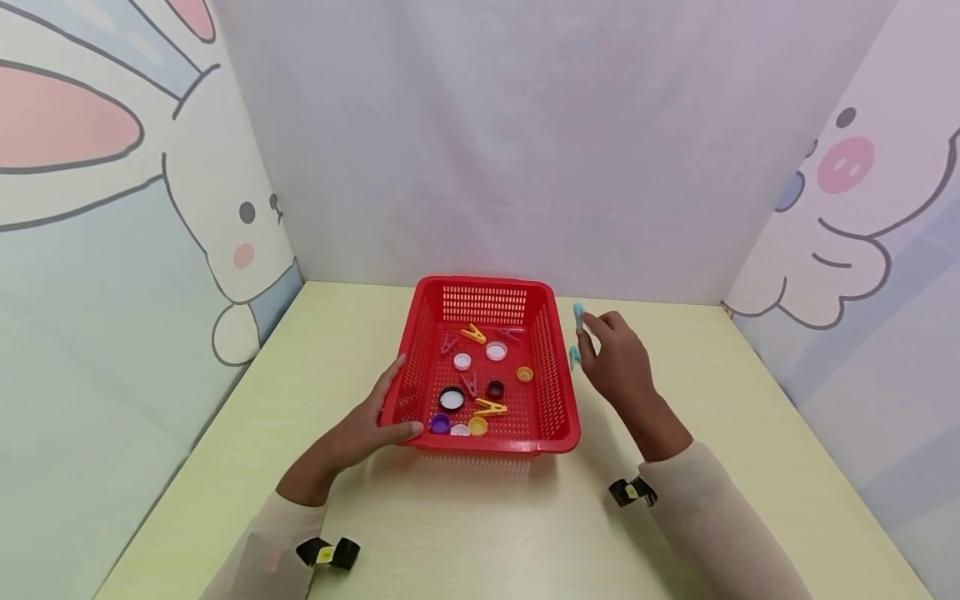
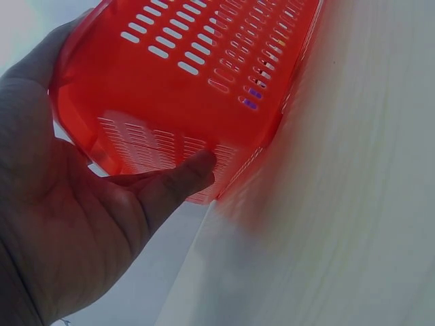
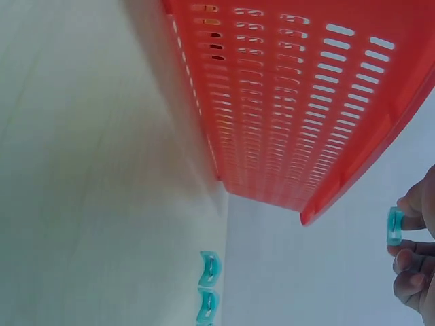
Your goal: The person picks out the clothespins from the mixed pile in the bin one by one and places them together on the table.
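A red plastic basket (image 1: pixel 551 443) with slotted walls stands on the table. My left hand (image 1: pixel 363 433) grips its near left corner, thumb by the front rim and fingers along the left side. Beyond the right wall, my right hand (image 1: pixel 621 360) pinches a small teal clip (image 3: pixel 395 226) between thumb and fingertips, raised above the table. More teal clips (image 3: pixel 211 268) lie on the table by the basket's right side. Inside the basket are yellow clothespins (image 1: pixel 491 407), dark pink clothespins (image 1: pixel 469 384), and several bottle caps, among them a black-rimmed one (image 1: pixel 452 399) and a purple one (image 1: pixel 440 424).
The pale wooden table (image 1: pixel 465 533) runs back to a plain light wall (image 1: pixel 495 150). Cartoon-printed panels stand at the left (image 1: pixel 112 275) and right (image 1: pixel 900 275). Each sleeve carries a dark wrist device.
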A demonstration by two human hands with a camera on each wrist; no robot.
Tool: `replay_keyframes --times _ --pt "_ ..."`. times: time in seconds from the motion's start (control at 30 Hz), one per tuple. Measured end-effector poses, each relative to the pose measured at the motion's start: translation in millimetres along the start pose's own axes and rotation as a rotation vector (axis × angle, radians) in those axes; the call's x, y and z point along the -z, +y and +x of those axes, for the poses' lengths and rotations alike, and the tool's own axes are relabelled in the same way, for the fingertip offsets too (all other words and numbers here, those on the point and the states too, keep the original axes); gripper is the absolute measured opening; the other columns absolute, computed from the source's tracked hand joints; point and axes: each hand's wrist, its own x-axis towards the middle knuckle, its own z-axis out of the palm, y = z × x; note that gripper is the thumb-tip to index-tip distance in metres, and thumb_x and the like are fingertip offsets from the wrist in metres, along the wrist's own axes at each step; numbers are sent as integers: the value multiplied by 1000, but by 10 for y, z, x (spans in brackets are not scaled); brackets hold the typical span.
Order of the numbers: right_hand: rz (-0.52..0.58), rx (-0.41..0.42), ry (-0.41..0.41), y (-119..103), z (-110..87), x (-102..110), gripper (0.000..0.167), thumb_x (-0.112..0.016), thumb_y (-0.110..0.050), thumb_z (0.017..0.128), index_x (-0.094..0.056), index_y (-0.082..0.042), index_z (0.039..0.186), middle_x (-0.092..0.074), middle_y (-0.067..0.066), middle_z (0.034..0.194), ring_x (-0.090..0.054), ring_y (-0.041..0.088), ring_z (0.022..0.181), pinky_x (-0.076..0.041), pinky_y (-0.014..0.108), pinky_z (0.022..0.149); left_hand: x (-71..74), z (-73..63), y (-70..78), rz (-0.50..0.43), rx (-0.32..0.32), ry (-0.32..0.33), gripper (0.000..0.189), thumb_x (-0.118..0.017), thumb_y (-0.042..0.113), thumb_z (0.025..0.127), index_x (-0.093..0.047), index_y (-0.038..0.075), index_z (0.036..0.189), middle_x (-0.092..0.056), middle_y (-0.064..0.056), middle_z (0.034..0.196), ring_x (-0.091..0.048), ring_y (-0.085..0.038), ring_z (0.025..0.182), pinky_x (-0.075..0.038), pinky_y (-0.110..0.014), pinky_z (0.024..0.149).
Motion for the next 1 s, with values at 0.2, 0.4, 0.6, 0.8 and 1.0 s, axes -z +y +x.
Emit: replay_keyframes --times 0.2,0.4,0.6,0.8,1.0 --pt "-31 -125 -106 52 -49 0 32 -71 -12 104 -75 2 132 -69 25 104 -67 33 75 -58 48 61 2 -1 15 -8 -6 -5 123 -89 36 89 -1 33 176 -36 -21 167 -40 -49 154 -67 -48 97" --pt "-55 -221 -256 77 -102 -3 33 -70 -13 104 -75 2 133 -67 24 103 -63 30 75 -55 42 58 7 0 28 6 9 4 124 -89 38 88 -1 34 175 -35 -20 167 -39 -48 154 -67 -48 96" --pt "-54 -255 -385 105 -172 -43 31 -67 -11 104 -76 5 129 -62 21 94 -54 24 67 -44 32 51 -3 -5 37 2 9 4 124 -89 37 88 -1 33 175 -35 -20 168 -39 -49 154 -67 -48 97" --pt "-62 -293 -461 149 -206 -90 31 -66 -15 105 -77 5 127 -61 18 92 -53 23 69 -44 32 52 -10 -9 39 0 10 2 124 -89 36 88 -1 33 176 -35 -21 168 -39 -49 154 -67 -48 97" --pt "-66 -331 -507 181 -216 -131 29 -69 -17 104 -79 2 124 -62 16 92 -53 23 71 -44 31 53 -5 1 18 0 5 0 123 -88 36 89 -1 33 176 -35 -20 168 -39 -49 154 -67 -49 97"
